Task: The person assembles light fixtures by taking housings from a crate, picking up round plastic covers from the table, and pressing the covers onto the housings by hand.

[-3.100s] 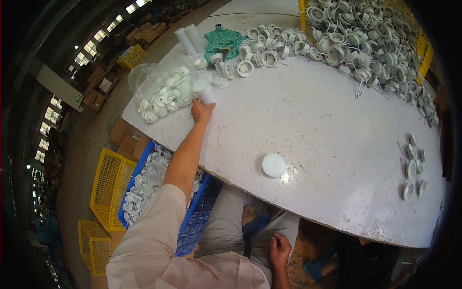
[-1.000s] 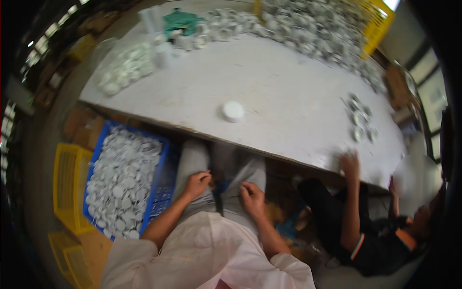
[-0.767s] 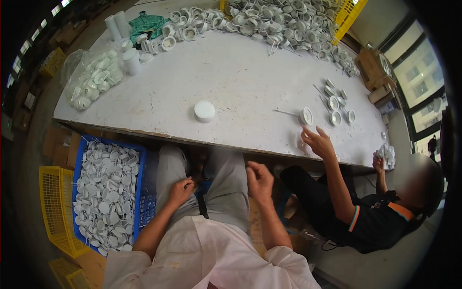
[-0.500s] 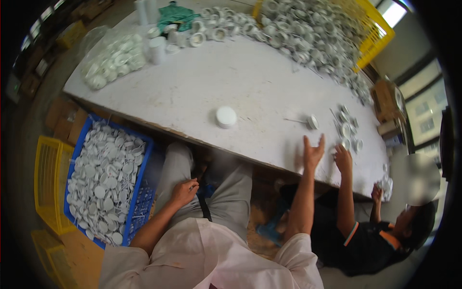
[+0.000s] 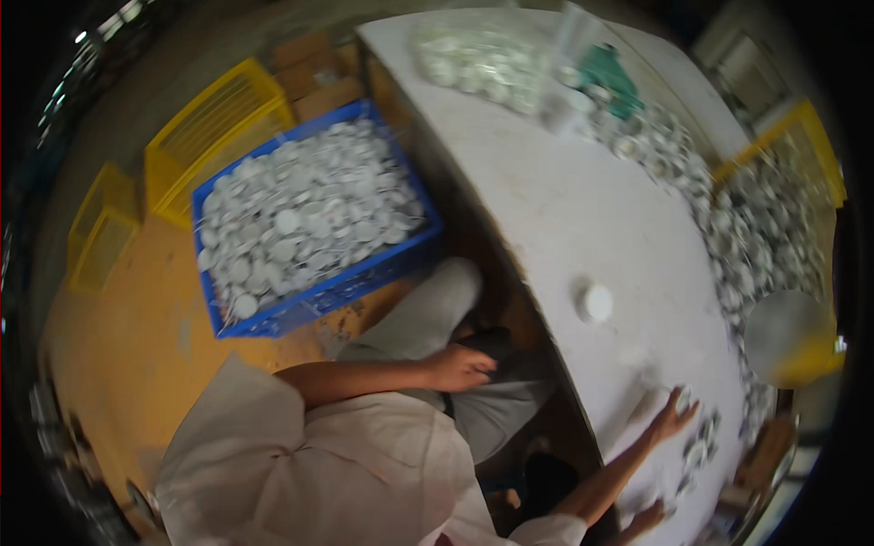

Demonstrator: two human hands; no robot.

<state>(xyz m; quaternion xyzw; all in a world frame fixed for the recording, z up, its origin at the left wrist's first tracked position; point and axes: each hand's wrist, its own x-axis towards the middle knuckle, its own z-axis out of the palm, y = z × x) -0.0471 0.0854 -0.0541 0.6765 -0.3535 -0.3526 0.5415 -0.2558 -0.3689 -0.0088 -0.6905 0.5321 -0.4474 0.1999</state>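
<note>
My left hand (image 5: 462, 367) is over my lap with its fingers curled in; whether anything is inside them I cannot make out. Out over the white table (image 5: 592, 209), my right hand (image 5: 672, 420) has its fingers closed around a small white round part (image 5: 684, 399), slightly blurred. Several similar round parts (image 5: 699, 448) lie just beyond that hand. A white round disc-shaped piece (image 5: 596, 302) sits by itself on the tabletop, between me and a long heap of white parts (image 5: 765, 227).
Left of my legs is a blue crate (image 5: 314, 314) full of white discs with thin stems. Yellow crates (image 5: 218, 132) stand beyond it. A clear bag of white pieces (image 5: 478, 68) and a green bag (image 5: 608, 80) lie at the table's far end. Another person's hand (image 5: 648, 517) is near mine.
My view has swung left, bringing the blue crate nearer the middle. My right hand, spread open beside a stemmed part before, has closed on it. My left hand stays over my lap.
</note>
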